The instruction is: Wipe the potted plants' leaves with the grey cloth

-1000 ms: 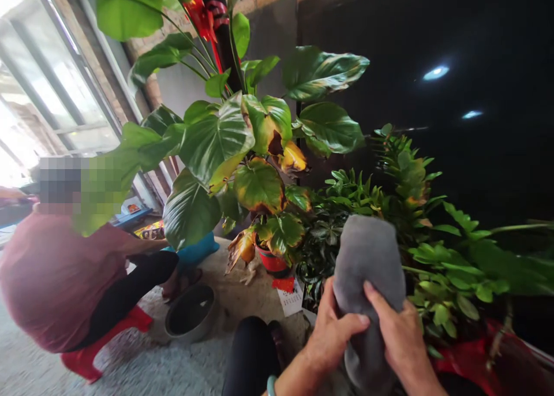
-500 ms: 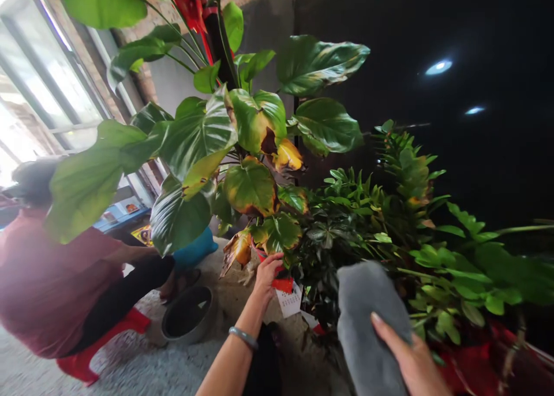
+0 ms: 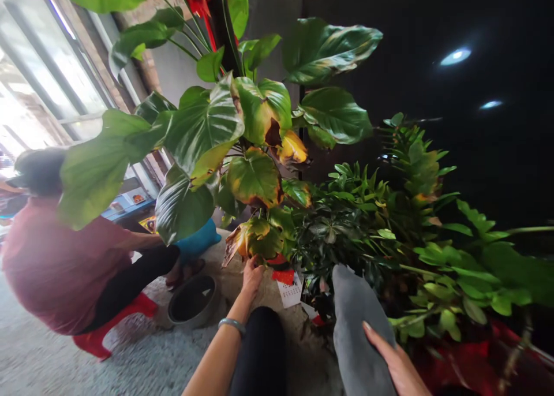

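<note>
My left hand (image 3: 252,276), with a bangle on its wrist, reaches to the lowest leaves of the large potted plant. Its fingers are closed at the bottom edge of a yellowing leaf (image 3: 265,243); the fingertips are partly hidden. Beside that leaf hangs a dry, curled brown leaf (image 3: 234,245). In my right hand (image 3: 396,361) is a folded grey cloth (image 3: 361,329), held away from the leaves, the thumb lying across its face. Larger leaves (image 3: 255,178) with browned edges spread above my left hand.
To the left a person in a pink shirt (image 3: 64,257) sits on a red plastic stool (image 3: 97,341). A grey basin (image 3: 194,303) stands on the floor between us. Dense green plants (image 3: 433,251) fill the right side before a dark wall. A printed card (image 3: 289,291) hangs low by the plant.
My left hand has moved left, from near the red pot to the yellowing leaf, and its fingers have curled in. The grey cloth looks narrower, turned more edge-on. The view has shifted slightly.
</note>
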`<move>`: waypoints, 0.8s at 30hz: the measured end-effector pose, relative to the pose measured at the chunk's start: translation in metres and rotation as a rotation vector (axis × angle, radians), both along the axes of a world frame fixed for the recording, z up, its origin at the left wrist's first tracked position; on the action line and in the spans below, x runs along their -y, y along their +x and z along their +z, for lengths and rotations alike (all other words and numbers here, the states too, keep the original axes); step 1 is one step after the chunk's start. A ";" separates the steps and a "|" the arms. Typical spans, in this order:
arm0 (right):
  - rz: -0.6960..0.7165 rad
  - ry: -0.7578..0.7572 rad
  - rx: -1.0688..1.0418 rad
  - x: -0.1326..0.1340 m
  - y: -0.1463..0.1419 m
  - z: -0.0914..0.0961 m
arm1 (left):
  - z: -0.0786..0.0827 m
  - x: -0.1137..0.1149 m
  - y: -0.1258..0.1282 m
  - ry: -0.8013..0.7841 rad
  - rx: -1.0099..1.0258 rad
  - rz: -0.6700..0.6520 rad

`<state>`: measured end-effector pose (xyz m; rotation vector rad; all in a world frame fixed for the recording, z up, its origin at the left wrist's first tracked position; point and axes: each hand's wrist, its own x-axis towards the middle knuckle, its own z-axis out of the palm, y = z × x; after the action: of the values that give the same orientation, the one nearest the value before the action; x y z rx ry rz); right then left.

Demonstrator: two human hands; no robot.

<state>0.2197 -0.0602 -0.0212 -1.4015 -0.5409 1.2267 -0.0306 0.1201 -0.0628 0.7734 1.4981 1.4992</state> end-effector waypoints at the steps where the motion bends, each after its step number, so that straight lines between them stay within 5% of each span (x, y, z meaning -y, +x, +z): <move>1: 0.010 -0.050 -0.024 0.004 0.003 0.004 | -0.003 0.000 0.005 -0.003 0.010 -0.023; 5: -0.146 -0.162 -0.072 -0.006 0.014 0.042 | -0.010 -0.001 0.046 0.013 0.149 -0.246; 8: -0.305 -0.028 -0.108 -0.034 0.009 0.077 | -0.013 0.002 0.069 0.023 0.201 -0.324; 10: -0.232 0.064 -0.168 -0.055 -0.003 0.088 | -0.014 0.005 0.075 0.007 0.230 -0.348; 14: 0.090 0.017 -0.160 -0.074 -0.037 0.062 | -0.018 0.010 0.072 -0.017 0.346 -0.383; 18: 0.159 -0.064 -0.026 -0.046 -0.055 0.029 | -0.020 0.012 0.066 -0.030 0.448 -0.408; 21: 0.203 0.066 0.027 -0.039 -0.052 0.049 | -0.020 0.011 0.066 0.035 0.510 -0.422; 24: 0.148 0.249 0.123 -0.071 -0.049 0.083 | -0.021 0.009 0.069 0.074 0.564 -0.435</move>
<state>0.1703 0.0107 0.0614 -1.2467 -0.8663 1.1500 0.0380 0.1113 -0.0836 0.5999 0.7977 1.2966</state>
